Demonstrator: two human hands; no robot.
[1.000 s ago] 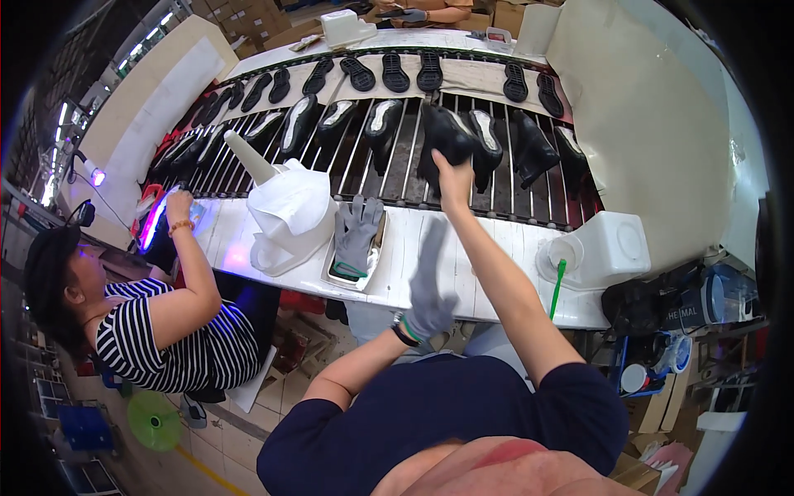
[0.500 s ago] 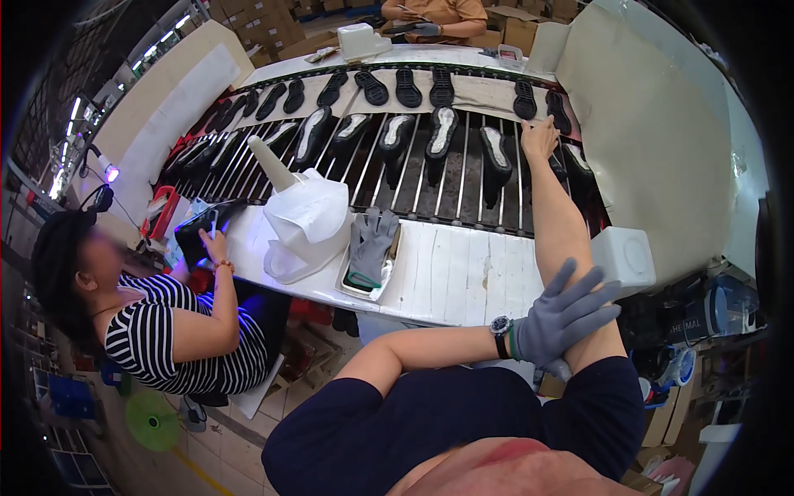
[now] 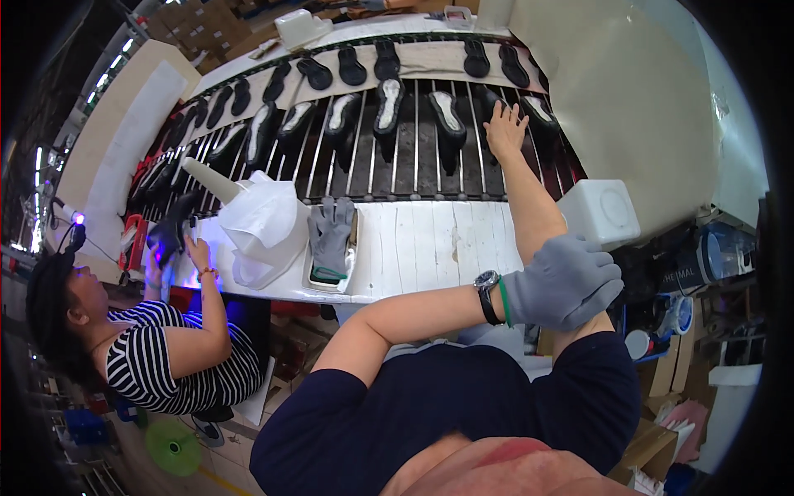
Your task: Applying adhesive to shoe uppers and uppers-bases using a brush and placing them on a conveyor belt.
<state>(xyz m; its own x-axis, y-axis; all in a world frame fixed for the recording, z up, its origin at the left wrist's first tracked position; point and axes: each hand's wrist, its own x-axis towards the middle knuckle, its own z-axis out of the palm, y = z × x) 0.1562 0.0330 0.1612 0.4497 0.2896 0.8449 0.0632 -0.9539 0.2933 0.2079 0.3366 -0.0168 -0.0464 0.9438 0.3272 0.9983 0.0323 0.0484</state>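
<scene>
white wooden bench [image 3: 413, 252], metal bars behind it, eight counted soles farther back

nearest, one left hand [image 3: 562, 281] in a smooth grey glove lies across the bare right forearm, its fingers bent and close together; whether it grips the arm, i cannot tell. one round watch [image 3: 488, 285] on a black strap circles that wrist.

on the bench's painted planks stand two white plastic containers: one boxy [image 3: 600, 213], by the right forearm, and one open and jug-like [image 3: 260, 227], with a pale rod [image 3: 211, 178] slanting out. between them, one shallow tray [image 3: 354, 277] bears grey knitted glovewear [image 3: 331, 236]. at left, one co-worker in a striped top [image 3: 169, 360] holds a black shoe [image 3: 171, 227] under violet light.

beyond, at least seven white-bottomed shoes [image 3: 387, 107] lie on thin parallel bars [image 3: 418, 153]. the right hand [image 3: 506, 132], bare and fingers spread wide, is over one dark shoe [image 3: 485, 95] at the right; contact is unclear.

farther still, at least eight flat, treaded black soles [image 3: 351, 66] line beige cloth [image 3: 430, 78].
</scene>
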